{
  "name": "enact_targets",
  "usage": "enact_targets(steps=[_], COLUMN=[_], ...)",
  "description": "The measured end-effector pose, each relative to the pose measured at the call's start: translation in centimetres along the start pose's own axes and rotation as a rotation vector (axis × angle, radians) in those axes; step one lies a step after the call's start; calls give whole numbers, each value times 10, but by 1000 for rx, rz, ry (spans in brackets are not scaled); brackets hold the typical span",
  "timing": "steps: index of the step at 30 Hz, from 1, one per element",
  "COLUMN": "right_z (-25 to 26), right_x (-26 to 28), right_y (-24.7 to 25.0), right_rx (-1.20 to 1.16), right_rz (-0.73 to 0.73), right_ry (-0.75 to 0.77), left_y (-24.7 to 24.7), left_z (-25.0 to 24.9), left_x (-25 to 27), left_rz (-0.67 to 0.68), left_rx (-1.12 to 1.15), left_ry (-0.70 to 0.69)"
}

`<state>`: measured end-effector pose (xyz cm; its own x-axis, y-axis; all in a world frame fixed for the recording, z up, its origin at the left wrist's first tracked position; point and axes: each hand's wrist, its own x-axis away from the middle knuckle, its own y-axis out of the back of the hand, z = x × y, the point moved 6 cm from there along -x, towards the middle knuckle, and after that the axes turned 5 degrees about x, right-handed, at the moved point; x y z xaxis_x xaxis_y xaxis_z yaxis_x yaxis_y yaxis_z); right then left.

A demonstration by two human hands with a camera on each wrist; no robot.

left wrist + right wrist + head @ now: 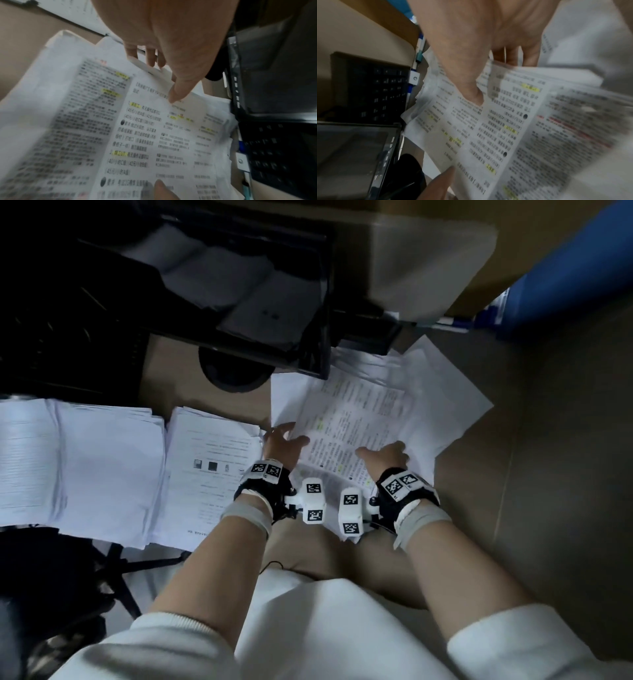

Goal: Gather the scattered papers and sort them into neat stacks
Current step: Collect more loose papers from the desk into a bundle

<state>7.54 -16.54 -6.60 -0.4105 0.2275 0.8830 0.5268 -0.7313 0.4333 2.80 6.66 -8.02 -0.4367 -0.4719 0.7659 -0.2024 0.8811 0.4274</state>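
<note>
A printed sheet [346,426] with yellow highlights is held up between both hands, over a loose spread of white papers [442,395]. My left hand [284,436] pinches its left edge, thumb [180,89] on the print and fingers [150,56] behind it. My right hand [380,453] pinches the right edge, thumb [471,93] on top and fingers [513,56] behind. More printed pages [570,135] lie under the held one. Two paper stacks sit to the left: a thick one [85,460] and a printed one [209,467].
A black monitor [274,285] on a round base [233,374] stands just behind the papers. In the wrist views a dark keyboard [274,155] lies beside them. A blue object [565,278] is at the far right, and a black chair base [113,570] is at the lower left.
</note>
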Motion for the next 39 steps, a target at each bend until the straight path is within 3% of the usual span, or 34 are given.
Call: enact_targets(steps=[2, 6, 11, 17, 22, 24, 31, 35, 39], right_z=[1, 1, -19, -80, -70, -60, -37, -25, -22], right_x=[-1, -5, 5, 14, 15, 10, 0, -11, 0], right_y=[-4, -10, 12, 47, 46, 41, 27, 33, 44], right_rx=[-11, -199, -144, -85, -286, -326, -513, -602, -472], right_rz=[-38, 31, -68, -136, -96, -62, 101, -53, -99], right_ry=[-37, -34, -69, -252, -232, -227, -240, -194, -225], left_y=[-2, -9, -37, -78, -71, -63, -54, -47, -45], left_z=[1, -11, -14, -8, -37, -44, -45, -46, -44], left_x=[-4, -2, 13, 36, 27, 22, 1, -8, -12], left_rz=[28, 100, 238, 363, 188, 128, 172, 171, 182], left_rx=[-4, -31, -75, 4, -290, -298, -358, -348, -311], left_ry=[13, -7, -12, -35, -220, -244, -214, -180, -93])
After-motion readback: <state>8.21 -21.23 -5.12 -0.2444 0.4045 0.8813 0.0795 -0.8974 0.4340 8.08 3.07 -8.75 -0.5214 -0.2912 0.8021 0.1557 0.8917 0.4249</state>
